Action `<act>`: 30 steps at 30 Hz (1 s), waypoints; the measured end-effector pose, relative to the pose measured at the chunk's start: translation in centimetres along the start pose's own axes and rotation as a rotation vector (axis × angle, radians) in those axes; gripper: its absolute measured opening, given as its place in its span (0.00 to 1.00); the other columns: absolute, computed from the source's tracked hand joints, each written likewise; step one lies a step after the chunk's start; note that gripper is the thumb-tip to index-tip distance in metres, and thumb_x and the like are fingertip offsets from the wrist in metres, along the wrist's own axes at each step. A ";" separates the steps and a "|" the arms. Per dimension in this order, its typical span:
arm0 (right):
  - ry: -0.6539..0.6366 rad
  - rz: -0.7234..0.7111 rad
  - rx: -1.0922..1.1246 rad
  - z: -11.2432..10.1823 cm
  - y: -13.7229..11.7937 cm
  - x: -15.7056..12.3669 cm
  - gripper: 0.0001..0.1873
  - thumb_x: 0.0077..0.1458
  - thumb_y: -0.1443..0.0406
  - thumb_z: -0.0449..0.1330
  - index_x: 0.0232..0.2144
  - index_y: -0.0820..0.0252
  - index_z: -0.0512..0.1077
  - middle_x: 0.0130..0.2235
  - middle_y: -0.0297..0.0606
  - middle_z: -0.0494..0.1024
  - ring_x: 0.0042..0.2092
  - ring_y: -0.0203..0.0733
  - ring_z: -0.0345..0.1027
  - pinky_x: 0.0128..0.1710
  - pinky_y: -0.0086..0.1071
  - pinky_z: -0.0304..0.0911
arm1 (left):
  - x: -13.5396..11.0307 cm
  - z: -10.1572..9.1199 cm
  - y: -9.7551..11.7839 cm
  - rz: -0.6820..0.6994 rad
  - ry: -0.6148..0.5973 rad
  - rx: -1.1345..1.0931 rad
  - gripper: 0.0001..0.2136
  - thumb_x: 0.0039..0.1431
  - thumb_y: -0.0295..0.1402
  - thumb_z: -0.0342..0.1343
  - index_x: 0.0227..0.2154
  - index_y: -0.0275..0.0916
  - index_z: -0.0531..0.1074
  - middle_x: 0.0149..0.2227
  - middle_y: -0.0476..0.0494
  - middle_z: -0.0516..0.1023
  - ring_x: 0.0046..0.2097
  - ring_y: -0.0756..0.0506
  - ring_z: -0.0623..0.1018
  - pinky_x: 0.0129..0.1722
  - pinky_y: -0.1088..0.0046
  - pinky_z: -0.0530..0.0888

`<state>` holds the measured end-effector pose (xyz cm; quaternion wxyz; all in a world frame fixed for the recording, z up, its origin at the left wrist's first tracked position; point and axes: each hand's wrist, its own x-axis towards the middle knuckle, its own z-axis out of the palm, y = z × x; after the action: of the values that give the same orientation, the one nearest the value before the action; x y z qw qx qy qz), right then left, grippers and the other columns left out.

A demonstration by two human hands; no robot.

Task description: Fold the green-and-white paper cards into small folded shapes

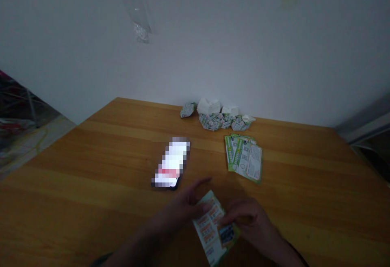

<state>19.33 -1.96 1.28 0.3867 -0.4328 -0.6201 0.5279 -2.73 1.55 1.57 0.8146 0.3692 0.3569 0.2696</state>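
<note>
A printed paper leaflet point(210, 230) with orange and green print lies on the wooden table point(91, 169) near its front edge. My left hand point(185, 206) rests on the leaflet's left side, fingers pressed on it. My right hand point(250, 220) pinches the leaflet's right edge, fingers curled over a folded part. A small stack of similar green leaflets point(244, 157) lies farther back, right of centre. A phone point(170, 163) with a lit screen lies to the left of that stack.
Several folded paper pieces point(217, 116) sit in a cluster at the table's far edge against the white wall. A clear plastic scrap point(135, 11) hangs on the wall. Cluttered items point(21, 116) lie off the table's left side.
</note>
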 end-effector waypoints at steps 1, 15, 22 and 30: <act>0.054 -0.022 0.009 0.3 0.3 0.1 0.08 0.49 0.69 0.62 0.28 0.53 0.82 0.27 0.38 0.81 0.29 0.42 0.75 0.29 0.31 0.69 | 0.2 0.3 -0.1 0.014 0.066 -0.045 0.36 0.52 0.37 0.63 0.62 0.42 0.54 0.35 0.40 0.80 0.35 0.43 0.80 0.36 0.68 0.74; 0.273 -0.017 0.090 1.7 1.4 0.5 0.15 0.47 0.67 0.65 0.39 0.51 0.80 0.38 0.40 0.82 0.37 0.48 0.77 0.39 0.39 0.73 | 0.0 1.3 -0.9 0.403 0.115 0.452 0.12 0.54 0.36 0.59 0.42 0.45 0.79 0.47 0.38 0.79 0.45 0.37 0.79 0.46 0.61 0.73; 0.474 0.020 0.143 2.5 1.4 0.7 0.05 0.47 0.62 0.66 0.24 0.56 0.80 0.31 0.40 0.81 0.34 0.45 0.75 0.34 0.33 0.71 | 0.3 1.9 -0.8 0.399 0.330 0.238 0.10 0.51 0.42 0.61 0.31 0.43 0.82 0.37 0.41 0.83 0.42 0.37 0.79 0.48 0.60 0.72; 0.563 -0.008 -0.017 3.9 2.1 0.8 0.07 0.48 0.64 0.65 0.22 0.59 0.74 0.29 0.38 0.78 0.33 0.43 0.72 0.35 0.31 0.68 | 1.2 2.6 -0.8 0.257 0.540 -0.093 0.12 0.48 0.40 0.65 0.28 0.35 0.79 0.30 0.40 0.81 0.34 0.44 0.79 0.36 0.70 0.73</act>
<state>15.73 -2.31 -1.29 0.5420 -0.5630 -0.4947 0.3801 0.10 0.88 1.71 0.6654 0.2887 0.4984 0.4750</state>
